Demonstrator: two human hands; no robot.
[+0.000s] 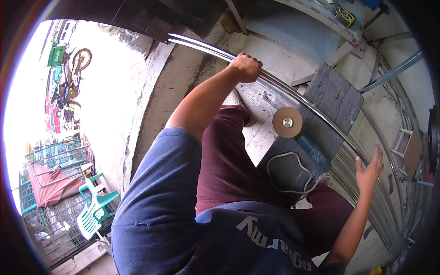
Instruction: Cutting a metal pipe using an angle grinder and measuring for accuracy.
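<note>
A long shiny metal tube point(316, 109) runs from the upper left down to the right, looking bent by the lens. My left hand point(247, 68) is closed around it near its far left end. Lower right, my right hand point(370, 169) is beside the tube with its fingers stretched out and the thumb apart. Whether the palm touches the tube cannot be made out. Between my knees lies a blue angle grinder point(313, 152) with a round brown disc point(280, 127). Its pale cord point(294, 154) loops beside it. Beneath is a dark worn wooden board point(337, 89), which the tube crosses.
More long metal tubes point(384, 208) lie on the floor at the right. A workbench point(293, 34) with a yellow-black tool point(344, 17) stands ahead. A small stool point(411, 151) is at far right. Left, outside, are a green plastic chair point(94, 208) and a motorcycle point(68, 85).
</note>
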